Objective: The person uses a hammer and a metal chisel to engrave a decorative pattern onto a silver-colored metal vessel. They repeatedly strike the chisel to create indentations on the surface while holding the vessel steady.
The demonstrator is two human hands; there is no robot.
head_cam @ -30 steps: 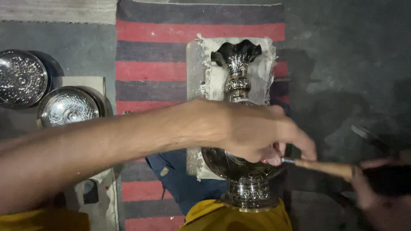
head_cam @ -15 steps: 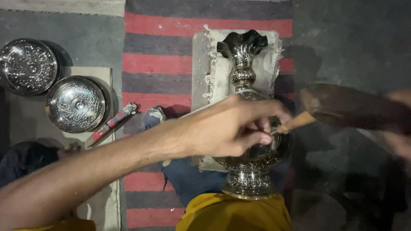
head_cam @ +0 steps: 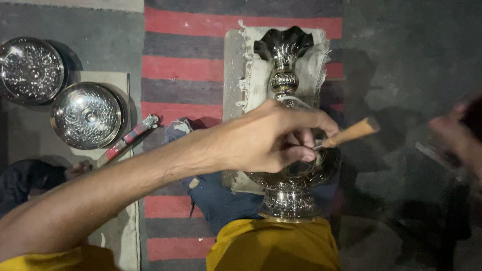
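A tall embossed silver vase (head_cam: 284, 80) lies along my lap with its fluted mouth pointing away and its foot against my yellow knee (head_cam: 273, 246). My left hand (head_cam: 266, 138) reaches across from the lower left and rests on the vase's belly, fingers pinched on a thin tool with a wooden handle (head_cam: 351, 133). The tool's tip touches the belly. My right hand (head_cam: 459, 140) is a blur at the right edge, apart from the vase, closed on a dark tool (head_cam: 473, 113).
A fringed pale cloth (head_cam: 253, 75) lies under the vase on a red and grey striped rug (head_cam: 186, 68). Two embossed silver bowls (head_cam: 30, 70) (head_cam: 86, 115) sit at the left. A red-and-white striped stick (head_cam: 128, 140) lies near them. Blue fabric (head_cam: 221, 200) lies under my forearm.
My right hand swung the dark tool up from the lower right across the wooden handle, then drew back to the right edge. My left hand stayed on the vase with the thin tool.
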